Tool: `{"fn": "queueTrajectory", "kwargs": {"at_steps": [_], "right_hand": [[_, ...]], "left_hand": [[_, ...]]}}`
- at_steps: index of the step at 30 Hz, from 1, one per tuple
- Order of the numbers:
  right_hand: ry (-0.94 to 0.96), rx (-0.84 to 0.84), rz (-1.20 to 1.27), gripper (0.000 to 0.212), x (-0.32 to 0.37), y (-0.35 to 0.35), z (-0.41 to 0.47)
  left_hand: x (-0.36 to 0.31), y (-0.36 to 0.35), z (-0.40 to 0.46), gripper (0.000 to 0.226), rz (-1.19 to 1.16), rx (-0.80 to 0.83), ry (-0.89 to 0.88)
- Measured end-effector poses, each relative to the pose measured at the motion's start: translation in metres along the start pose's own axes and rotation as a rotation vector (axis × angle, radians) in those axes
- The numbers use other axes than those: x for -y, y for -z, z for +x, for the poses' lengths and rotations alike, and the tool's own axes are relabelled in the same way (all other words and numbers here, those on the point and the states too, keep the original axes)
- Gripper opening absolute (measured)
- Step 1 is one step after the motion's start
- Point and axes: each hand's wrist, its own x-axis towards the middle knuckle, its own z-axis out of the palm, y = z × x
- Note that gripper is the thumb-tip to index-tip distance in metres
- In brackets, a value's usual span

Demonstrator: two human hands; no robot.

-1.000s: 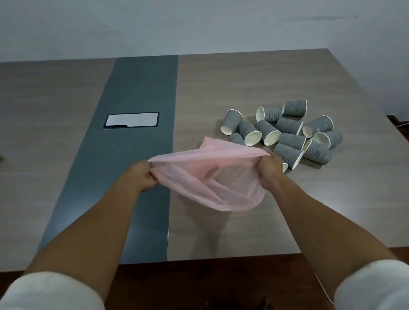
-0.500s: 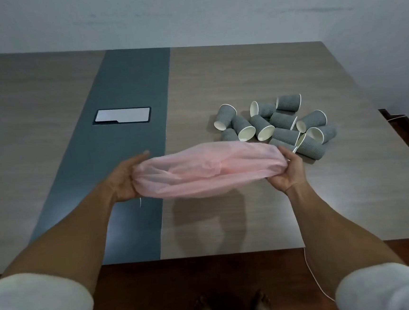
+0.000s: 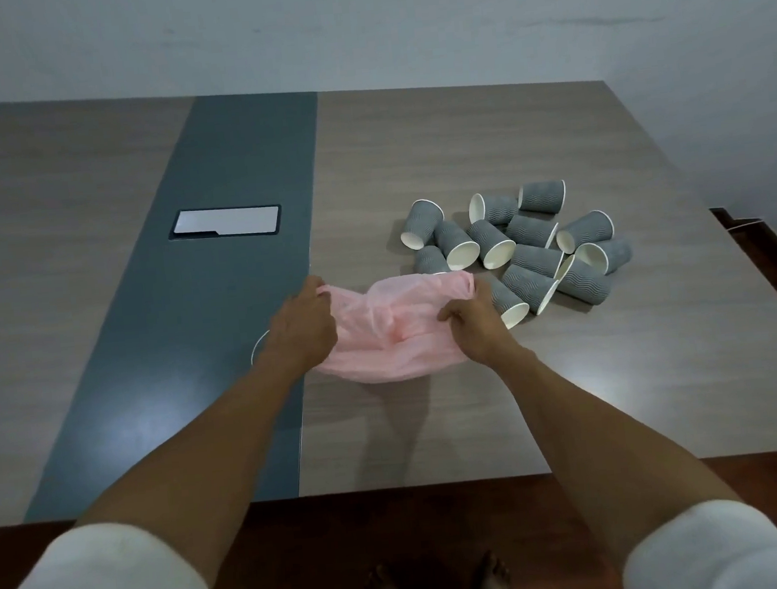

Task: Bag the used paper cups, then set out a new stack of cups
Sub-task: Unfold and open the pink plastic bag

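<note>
While left hand (image 3: pixel 304 330) and right hand (image 3: pixel 473 329) grip one pink bag (image 3: pixel 390 336), thirteen cups (image 3: pixel 519 250) lie beside

Pink bag (image 3: pixel 390 341) held open; grey cups (image 3: pixel 514 245) toppled beside.

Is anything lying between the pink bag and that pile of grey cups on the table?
Nothing visible does. The pink bag, gripped by the left hand and right hand, sits right beside the grey cups, its far edge overlapping the nearest ones.
</note>
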Motion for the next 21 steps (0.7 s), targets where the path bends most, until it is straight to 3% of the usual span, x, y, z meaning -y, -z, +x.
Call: {"fn": "queueTrajectory", "kwargs": {"at_steps": [1, 4, 6, 9, 12, 16, 17, 18, 21], "right_hand": [[-0.035, 0.062, -0.088, 0.035, 0.001, 0.002, -0.002], [-0.129, 0.17, -0.204, 0.107, -0.001, 0.003, -0.004], [-0.213, 0.203, -0.144, 0.122, 0.001, -0.003, -0.006], [-0.19, 0.232, -0.193, 0.125, 0.002, -0.011, 0.003], [0.005, 0.237, -0.123, 0.115, 0.008, -0.013, 0.012], [0.038, 0.198, 0.027, 0.054, 0.015, -0.018, 0.027], [0.032, 0.188, 0.007, 0.049, 0.017, -0.019, 0.031], [0.021, 0.203, 0.011, 0.057, 0.016, -0.02, 0.038], [0.029, 0.325, -0.001, 0.111, 0.018, -0.013, 0.051]], "left_hand": [[-0.003, -0.001, -0.001, 0.039, 0.054, -0.007, 0.014], [0.002, -0.012, -0.003, 0.111, 0.078, -0.012, 0.08], [0.013, -0.02, -0.003, 0.123, 0.041, -0.016, 0.166], [0.024, -0.017, -0.007, 0.115, 0.013, -0.093, 0.279], [0.028, -0.002, -0.012, 0.11, 0.132, -0.115, 0.241], [0.025, 0.012, -0.014, 0.06, 0.163, -0.152, -0.065], [0.024, 0.011, -0.014, 0.051, 0.164, -0.122, -0.068], [0.022, 0.011, -0.013, 0.047, 0.138, -0.106, -0.008], [0.025, 0.006, -0.008, 0.069, 0.128, -0.131, 0.302]]}}
